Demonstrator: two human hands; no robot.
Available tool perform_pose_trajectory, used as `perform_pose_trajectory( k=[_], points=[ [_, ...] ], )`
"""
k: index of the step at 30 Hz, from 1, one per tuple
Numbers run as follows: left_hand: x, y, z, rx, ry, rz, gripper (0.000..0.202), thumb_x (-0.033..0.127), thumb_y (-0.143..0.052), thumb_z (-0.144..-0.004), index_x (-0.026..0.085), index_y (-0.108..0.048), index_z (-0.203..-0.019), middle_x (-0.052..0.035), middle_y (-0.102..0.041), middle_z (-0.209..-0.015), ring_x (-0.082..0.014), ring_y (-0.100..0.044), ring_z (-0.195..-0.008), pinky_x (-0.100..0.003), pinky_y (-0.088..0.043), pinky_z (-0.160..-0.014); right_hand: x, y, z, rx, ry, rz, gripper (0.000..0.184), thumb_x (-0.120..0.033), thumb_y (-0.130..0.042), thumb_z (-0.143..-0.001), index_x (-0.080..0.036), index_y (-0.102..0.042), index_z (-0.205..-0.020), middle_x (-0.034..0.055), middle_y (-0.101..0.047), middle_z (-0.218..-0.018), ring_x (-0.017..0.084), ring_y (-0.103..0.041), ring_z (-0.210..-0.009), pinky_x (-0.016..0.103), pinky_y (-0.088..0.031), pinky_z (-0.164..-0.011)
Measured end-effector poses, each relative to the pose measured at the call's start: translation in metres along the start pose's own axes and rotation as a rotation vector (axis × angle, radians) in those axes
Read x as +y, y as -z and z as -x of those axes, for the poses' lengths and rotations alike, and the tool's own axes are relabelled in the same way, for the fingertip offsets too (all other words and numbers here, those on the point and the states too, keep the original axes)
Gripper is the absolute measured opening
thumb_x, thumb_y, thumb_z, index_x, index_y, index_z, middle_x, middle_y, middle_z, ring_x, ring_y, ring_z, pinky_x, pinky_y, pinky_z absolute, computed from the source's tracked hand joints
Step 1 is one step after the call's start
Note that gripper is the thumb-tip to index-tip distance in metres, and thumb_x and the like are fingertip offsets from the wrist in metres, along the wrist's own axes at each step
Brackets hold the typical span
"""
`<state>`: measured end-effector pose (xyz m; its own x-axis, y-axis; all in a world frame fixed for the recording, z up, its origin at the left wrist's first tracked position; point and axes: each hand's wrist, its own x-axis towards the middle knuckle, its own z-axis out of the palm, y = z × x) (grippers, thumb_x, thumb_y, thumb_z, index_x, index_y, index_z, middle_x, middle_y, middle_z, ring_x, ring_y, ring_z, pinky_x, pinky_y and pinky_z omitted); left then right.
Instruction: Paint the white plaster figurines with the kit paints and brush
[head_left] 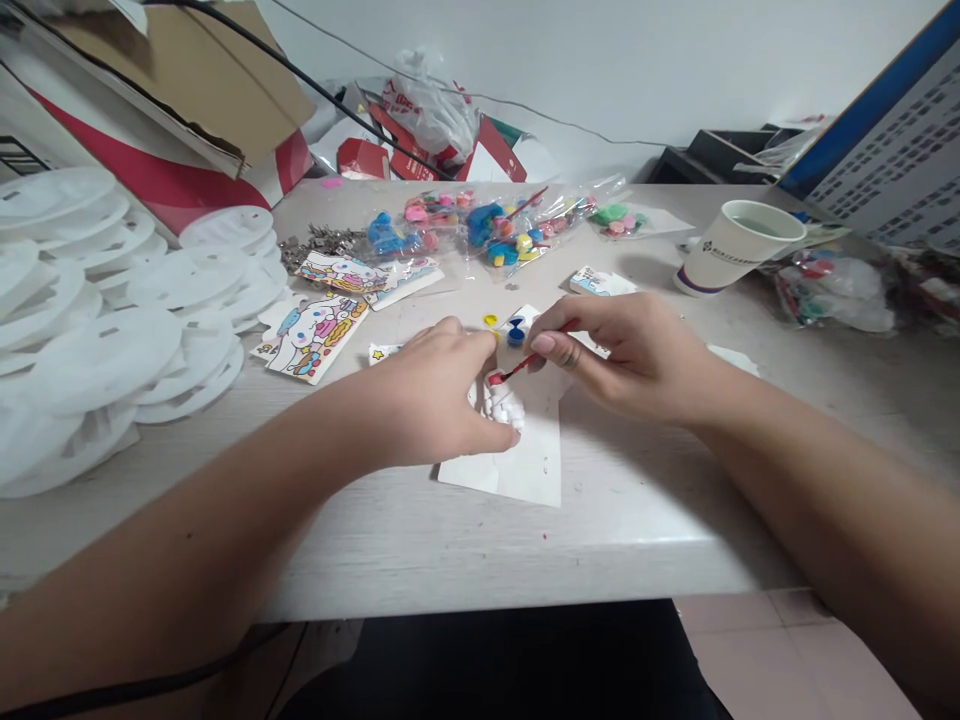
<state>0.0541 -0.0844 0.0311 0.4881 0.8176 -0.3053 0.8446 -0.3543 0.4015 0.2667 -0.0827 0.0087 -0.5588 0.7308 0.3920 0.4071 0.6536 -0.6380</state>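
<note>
Above a white sheet (517, 475), the left hand (439, 390) and right hand (637, 360) both grasp. The left braces a white figure (507, 408) on the sheet, long axis running away from the person, red end farthest. The right pinches a slim red brush (523, 366), slanting down-left, tip at that end.

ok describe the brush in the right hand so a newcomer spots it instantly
On the pale desk, find the white sheet beneath a small white figure. Beside that, the right hand pinches a slim red paintbrush. Unlike the bagged red stick farther back, its dark tip meets the figure's red patch.
</note>
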Motion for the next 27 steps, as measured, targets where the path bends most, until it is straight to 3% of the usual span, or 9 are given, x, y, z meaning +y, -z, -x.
perform_pose_trajectory(
  k=[7, 13, 18, 27],
  points=[
    [-0.0001, 0.0005, 0.0002, 0.004, -0.020, 0.015, 0.041, 0.055, -0.065, -0.067, 0.026, -0.055, -0.095, -0.0065, -0.054, -0.108, -0.0300, -0.056, -0.100, -0.041, -0.045, -0.078, -0.0007, -0.0003, 0.0008, -0.062, 0.060, 0.003, 0.013, -0.026, -0.058, -0.096, -0.020, -0.069, -0.097, 0.0030, -0.077, -0.091, 0.015, -0.070, -0.081, 0.028, -0.053, -0.073],
    [0.0001, 0.0013, 0.0010, -0.007, -0.003, -0.018, 0.044, 0.057, -0.063, -0.068, 0.025, -0.054, -0.096, -0.0076, -0.054, -0.111, -0.0312, -0.055, -0.103, -0.042, -0.045, -0.077, -0.0007, 0.0000, 0.0006, -0.002, 0.060, 0.017, 0.011, -0.024, -0.059, -0.094, -0.018, -0.069, -0.096, 0.0038, -0.075, -0.085, 0.014, -0.069, -0.075, 0.027, -0.052, -0.069],
    [-0.0007, 0.0004, -0.0002, -0.008, -0.031, 0.005, 0.040, 0.055, -0.064, -0.069, 0.026, -0.055, -0.096, -0.0061, -0.054, -0.109, -0.0303, -0.056, -0.102, -0.042, -0.046, -0.080, -0.0006, -0.0025, 0.0007, -0.077, 0.089, 0.057, 0.015, -0.024, -0.056, -0.096, -0.018, -0.069, -0.099, 0.0049, -0.075, -0.090, 0.015, -0.067, -0.080, 0.028, -0.051, -0.071],
    [-0.0032, -0.0008, 0.0000, 0.027, -0.047, 0.025, 0.042, 0.056, -0.066, -0.067, 0.025, -0.056, -0.094, -0.0079, -0.056, -0.106, -0.0325, -0.057, -0.100, -0.043, -0.046, -0.078, -0.0004, 0.0016, 0.0005, -0.024, 0.114, 0.044, 0.014, -0.025, -0.057, -0.095, -0.019, -0.069, -0.097, 0.0039, -0.074, -0.087, 0.015, -0.065, -0.078, 0.029, -0.049, -0.072]
  ],
)
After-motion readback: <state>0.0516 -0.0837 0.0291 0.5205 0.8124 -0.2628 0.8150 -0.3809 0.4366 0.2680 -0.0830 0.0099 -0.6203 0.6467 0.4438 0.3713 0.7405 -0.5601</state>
